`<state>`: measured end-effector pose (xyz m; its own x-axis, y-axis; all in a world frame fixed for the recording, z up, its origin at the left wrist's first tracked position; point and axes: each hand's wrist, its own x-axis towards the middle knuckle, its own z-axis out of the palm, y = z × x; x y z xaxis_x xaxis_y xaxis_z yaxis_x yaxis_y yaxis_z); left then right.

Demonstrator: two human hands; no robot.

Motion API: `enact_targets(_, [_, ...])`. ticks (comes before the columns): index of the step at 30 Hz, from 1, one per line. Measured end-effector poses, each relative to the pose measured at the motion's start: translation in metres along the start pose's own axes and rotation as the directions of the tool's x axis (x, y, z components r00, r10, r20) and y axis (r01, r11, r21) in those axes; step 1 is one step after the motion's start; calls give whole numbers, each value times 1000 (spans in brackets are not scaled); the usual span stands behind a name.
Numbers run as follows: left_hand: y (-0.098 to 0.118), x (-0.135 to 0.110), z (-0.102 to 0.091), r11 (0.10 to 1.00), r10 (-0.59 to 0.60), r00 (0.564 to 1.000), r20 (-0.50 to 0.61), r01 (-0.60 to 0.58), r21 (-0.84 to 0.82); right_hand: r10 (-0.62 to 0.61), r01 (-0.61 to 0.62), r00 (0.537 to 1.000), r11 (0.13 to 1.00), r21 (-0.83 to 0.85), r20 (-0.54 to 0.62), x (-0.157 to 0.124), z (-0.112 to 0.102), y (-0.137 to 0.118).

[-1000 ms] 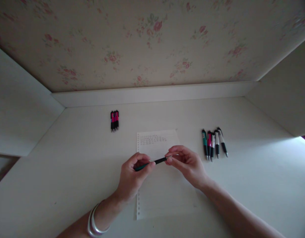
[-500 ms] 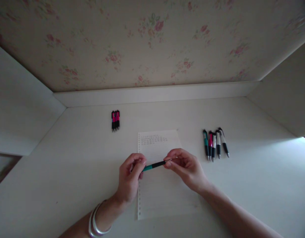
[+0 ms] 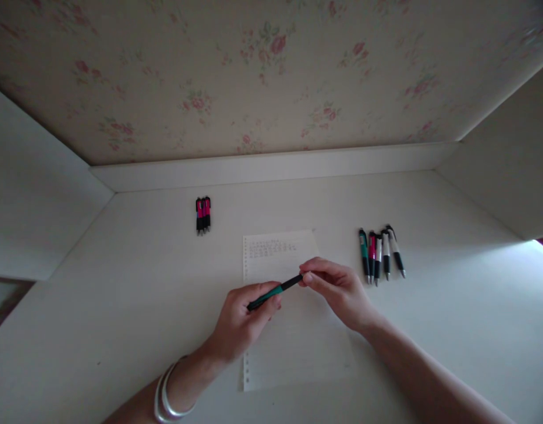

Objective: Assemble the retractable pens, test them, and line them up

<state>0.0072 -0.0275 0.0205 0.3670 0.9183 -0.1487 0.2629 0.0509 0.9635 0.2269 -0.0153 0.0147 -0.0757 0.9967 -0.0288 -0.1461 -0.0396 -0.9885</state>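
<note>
Holding a green-and-black pen (image 3: 275,291) with both hands, above a sheet of paper (image 3: 293,353). With the left hand (image 3: 240,330), gripping the green barrel, with thumb and fingers closed narrowly around it. With the right hand (image 3: 342,297), pinching the end of the black grip between thumb and fingers, the very tip being hidden there. Slanting up toward the right across the middle of the sheet; cannot tell how far above it. Around the left wrist, two silver bangles (image 3: 165,403). Flat on the white worktop (image 3: 121,265) beneath, the sheet, with holes down its left edge and handwriting near the top, too small to read. Right of the sheet, side by side, a green pen (image 3: 364,254), a pink pen (image 3: 371,258) and three white pens (image 3: 386,255), all with black grips. Toward the back left, close together, a bundle of pink-and-black pens (image 3: 203,216). Beyond, flowered wallpaper (image 3: 271,76).
</note>
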Motion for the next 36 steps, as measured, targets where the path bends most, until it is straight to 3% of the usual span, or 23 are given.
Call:
enact_targets(5, [-1,0,0,999,30,1000,-6,-30,13,21,-18,998,998,-56,51,2,-3,-4])
enact_targets(11, [2,1,1,999,43,999,-3,-43,-4,-6,1,994,999,43,108,1,-7,-7])
enact_targets(14, [2,2,1,998,67,998,1,-67,-1,-18,32,991,994,-104,134,1,-9,-10])
enact_targets(19, [2,3,1,996,79,997,14,-80,44,63,1,984,934,-356,169,1,-12,-15])
enact_targets(24, [4,3,0,995,69,998,11,-70,67,37,0,985,977,-214,166,0,-12,-16])
enact_targets(30, [6,3,1,995,85,996,24,-87,58,178,-129,976,939,-320,128,-1,-9,-13])
enact_targets(33, [8,3,2,996,67,997,31,-69,63,126,-97,982,974,-205,138,-1,-9,-13])
enact_targets(36, [10,2,2,995,64,996,55,-68,77,105,-58,980,963,-262,170,-1,-10,-12])
